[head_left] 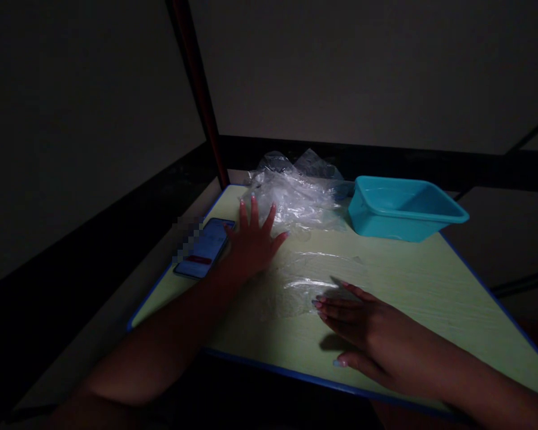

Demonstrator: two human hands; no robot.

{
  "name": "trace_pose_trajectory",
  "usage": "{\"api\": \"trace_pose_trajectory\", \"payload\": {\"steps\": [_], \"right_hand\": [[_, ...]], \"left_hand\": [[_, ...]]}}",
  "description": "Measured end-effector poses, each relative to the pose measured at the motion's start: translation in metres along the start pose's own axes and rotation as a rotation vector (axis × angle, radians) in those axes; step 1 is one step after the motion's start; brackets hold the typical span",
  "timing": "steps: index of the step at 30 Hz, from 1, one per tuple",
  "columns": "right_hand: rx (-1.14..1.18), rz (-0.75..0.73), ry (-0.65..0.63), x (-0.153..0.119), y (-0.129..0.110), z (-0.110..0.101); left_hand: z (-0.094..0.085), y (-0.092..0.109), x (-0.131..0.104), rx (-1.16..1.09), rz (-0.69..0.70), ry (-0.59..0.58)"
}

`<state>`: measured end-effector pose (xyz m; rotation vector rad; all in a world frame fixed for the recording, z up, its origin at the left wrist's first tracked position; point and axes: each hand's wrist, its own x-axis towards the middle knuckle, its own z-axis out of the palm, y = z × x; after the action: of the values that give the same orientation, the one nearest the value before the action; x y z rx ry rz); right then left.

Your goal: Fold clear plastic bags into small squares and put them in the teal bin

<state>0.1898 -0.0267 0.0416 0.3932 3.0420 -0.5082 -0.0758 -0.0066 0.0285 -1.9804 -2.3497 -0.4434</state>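
Note:
A clear plastic bag (314, 280) lies flattened on the pale green table, its edges hard to make out. My left hand (253, 245) is spread out palm down at the upper left of this bag, holding nothing. Over the bag's right side is my right hand (363, 325), fingers stretched out and thumb apart; the fingertips are at or just above the plastic, I cannot tell which. Just beyond my left fingertips sits a crumpled heap of clear plastic bags (291, 194).
A turquoise plastic basin (388, 224) stands at the back right of the table (412, 286). Left of my left hand lies a phone (206, 248) with its screen lit. The table has a blue edge; dark walls rise behind and to the left.

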Motion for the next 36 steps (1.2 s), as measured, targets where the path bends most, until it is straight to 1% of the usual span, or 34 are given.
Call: {"api": "trace_pose_trajectory", "payload": {"steps": [1, 3, 7, 9, 11, 14, 17, 25, 27, 31, 36], "right_hand": [[0.011, 0.002, 0.009, 0.000, 0.000, -0.001], [0.023, 0.001, 0.025, 0.000, -0.001, -0.002], [0.017, -0.021, 0.027, 0.000, 0.000, -0.003], [0.019, -0.035, 0.040, 0.000, 0.001, -0.002], [0.024, -0.047, 0.048, 0.000, 0.003, -0.002], [0.040, -0.043, 0.042, 0.002, 0.004, -0.002], [0.061, -0.037, 0.048, 0.003, 0.005, -0.003], [0.149, -0.048, 0.121, 0.004, 0.006, -0.010], [0.169, -0.058, 0.143, 0.004, 0.008, -0.012], [0.221, -0.072, 0.165, 0.007, 0.013, -0.012], [0.279, -0.081, 0.189, 0.009, 0.016, -0.013]], "left_hand": [[-0.001, 0.004, -0.002, 0.005, 0.065, 0.027], [-0.003, 0.012, -0.007, -0.036, 0.230, 0.029], [-0.006, 0.018, -0.017, -0.227, 0.643, -0.093], [-0.004, 0.019, -0.020, -0.301, 0.774, -0.166], [-0.001, 0.019, -0.023, -0.345, 0.846, -0.226], [0.005, 0.022, -0.028, -0.354, 0.901, -0.292], [0.008, 0.026, -0.034, -0.308, 0.937, -0.361], [0.007, 0.033, -0.049, -0.201, 0.889, -0.579], [0.008, 0.034, -0.051, -0.202, 0.867, -0.583], [0.011, 0.036, -0.056, -0.212, 0.840, -0.540], [0.009, 0.038, -0.057, -0.205, 0.829, -0.502]]}}
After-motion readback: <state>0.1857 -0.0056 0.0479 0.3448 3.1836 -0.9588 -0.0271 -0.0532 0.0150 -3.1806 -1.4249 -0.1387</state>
